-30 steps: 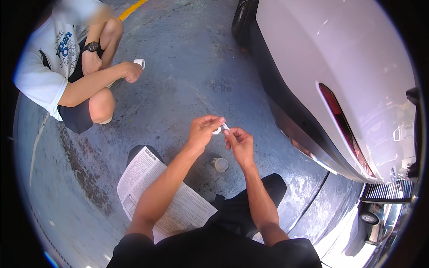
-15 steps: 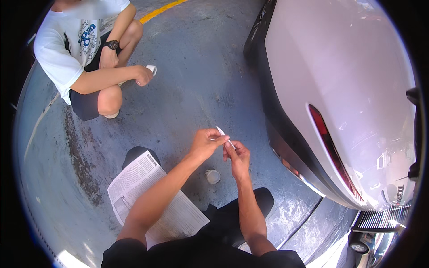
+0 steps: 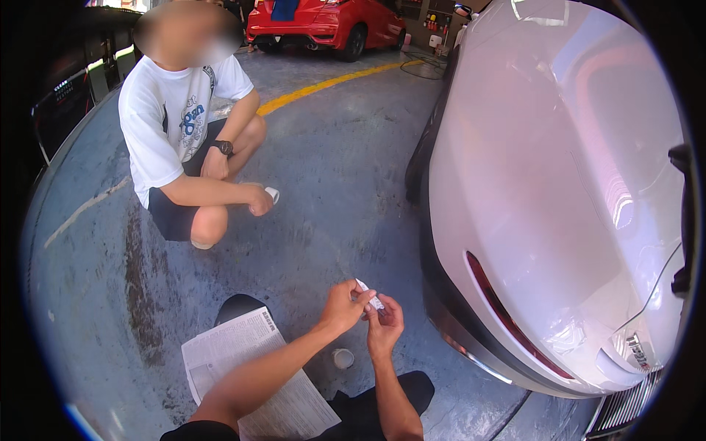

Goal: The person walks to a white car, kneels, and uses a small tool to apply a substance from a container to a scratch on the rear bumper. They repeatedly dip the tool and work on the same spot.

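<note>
In front of me, above the floor, a slim white piece with dark print [image 3: 376, 301] slants between my two hands, one end narrowing to a tip. It looks like folded or rolled paper, though I cannot make out its exact kind. My left hand [image 3: 342, 307] pinches it from the left, the fingers closed. Its lower end is gripped by the fingers of my right hand [image 3: 384, 325]. Below my hands a small white round cup [image 3: 343, 359] stands on the floor. A sheet of newspaper [image 3: 220, 353] lies over my left leg, partly hidden under my left forearm.
A white car [image 3: 544, 184] with a red tail light [image 3: 507, 323] fills the right side. At the far left a person in a white shirt [image 3: 158, 125] squats, holding a small white object [image 3: 273, 195]. Farther back, a red car [image 3: 316, 20] stands beyond a yellow floor line [image 3: 331, 82].
The view has tilted up, so the red car and more of the squatting person show. My hands sit lower in the picture, still together on the white printed piece, which shows more of its print.
</note>
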`<state>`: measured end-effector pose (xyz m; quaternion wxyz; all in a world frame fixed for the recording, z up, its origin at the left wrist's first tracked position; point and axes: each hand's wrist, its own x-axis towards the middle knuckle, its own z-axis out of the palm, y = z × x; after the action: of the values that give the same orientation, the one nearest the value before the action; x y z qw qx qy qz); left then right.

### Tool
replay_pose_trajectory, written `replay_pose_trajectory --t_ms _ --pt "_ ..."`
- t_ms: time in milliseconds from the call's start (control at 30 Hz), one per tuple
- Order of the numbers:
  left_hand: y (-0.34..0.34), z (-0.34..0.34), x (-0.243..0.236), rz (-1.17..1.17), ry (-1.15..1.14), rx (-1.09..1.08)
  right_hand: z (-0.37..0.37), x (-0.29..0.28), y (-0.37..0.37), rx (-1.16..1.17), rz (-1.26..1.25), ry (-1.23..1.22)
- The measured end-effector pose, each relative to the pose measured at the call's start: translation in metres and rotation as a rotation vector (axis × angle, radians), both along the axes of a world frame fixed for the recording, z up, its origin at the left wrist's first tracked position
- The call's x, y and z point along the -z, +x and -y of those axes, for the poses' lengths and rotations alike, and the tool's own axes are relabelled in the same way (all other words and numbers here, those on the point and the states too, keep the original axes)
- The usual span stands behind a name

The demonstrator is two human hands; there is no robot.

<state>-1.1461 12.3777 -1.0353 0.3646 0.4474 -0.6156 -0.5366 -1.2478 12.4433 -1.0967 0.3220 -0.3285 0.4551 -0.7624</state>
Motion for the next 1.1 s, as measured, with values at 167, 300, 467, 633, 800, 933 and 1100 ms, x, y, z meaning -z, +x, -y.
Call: replay_pose_trajectory --t_ms 167,300,467,633,800,933,1100 --pt "-0.009 0.000 0.001 0.002 0.018 0.071 -0.001 0.005 -0.008 0.040 0.028 -0.020" --pt "-0.015 0.011 0.025 -0.051 -0.022 0.137 -0.003 0.009 -0.013 0.077 0.021 0.018" --pt "-0.026 0.022 0.053 -0.293 0.426 0.191 -0.005 0.010 -0.021 0.133 -0.073 0.120" --pt "-0.032 0.036 0.059 -0.240 0.560 0.194 0.001 0.001 -0.026 0.311 -0.472 0.261" --pt "-0.034 0.049 0.057 -0.326 0.697 0.262 0.010 -0.008 -0.022 0.472 -0.709 0.309" --pt "-0.034 0.056 0.056 -0.369 0.613 0.371 0.013 -0.013 -0.020 0.514 -0.654 0.385" --pt "-0.032 0.067 0.048 -0.386 0.501 0.521 0.013 -0.025 -0.012 0.516 -0.404 0.393"
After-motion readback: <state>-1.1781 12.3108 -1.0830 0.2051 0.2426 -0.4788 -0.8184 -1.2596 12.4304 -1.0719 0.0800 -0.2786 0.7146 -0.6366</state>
